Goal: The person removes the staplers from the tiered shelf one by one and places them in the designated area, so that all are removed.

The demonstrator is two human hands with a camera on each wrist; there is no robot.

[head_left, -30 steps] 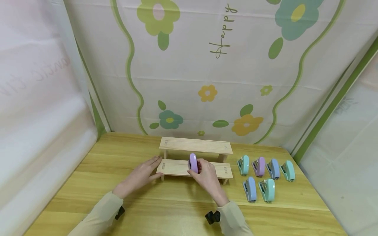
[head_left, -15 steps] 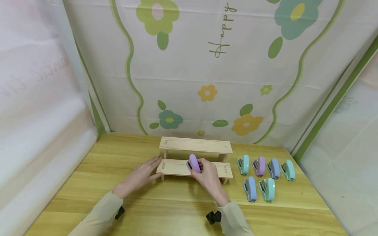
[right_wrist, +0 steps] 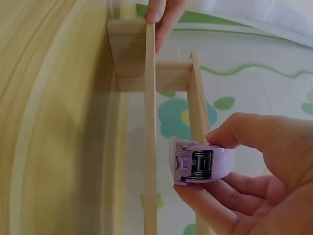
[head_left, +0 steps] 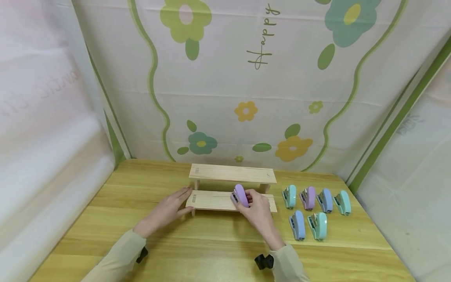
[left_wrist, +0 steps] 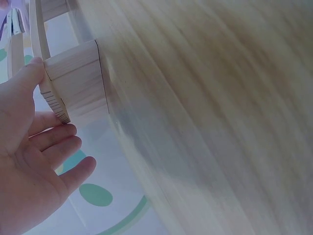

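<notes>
A two-tier wooden shelf point(head_left: 215, 199) stands on the table, its lower tier in front. My left hand point(head_left: 170, 209) grips the left end of that tier, thumb at the front corner and fingertips at the back one; the left wrist view shows the thumb and index finger on the board point(left_wrist: 53, 100). In my right hand point(head_left: 258, 209) is a purple stapler point(head_left: 240, 195), pinched between thumb and fingers. It overlaps the right half of the lower tier in the head view. From the right wrist, the stapler point(right_wrist: 195, 164) shows its open end beside the board edge.
Several staplers stand in two rows right of the shelf, among them a purple one point(head_left: 308, 198), a blue one point(head_left: 297, 225) and a mint one point(head_left: 318, 226). Behind the shelf hangs a flowered cloth point(head_left: 211, 98); cloth walls close off both sides of the table point(head_left: 197, 250).
My right hand has moved to the right along the lower tier with the purple stapler, which has tilted slightly. My left hand has stayed at the shelf's left end.
</notes>
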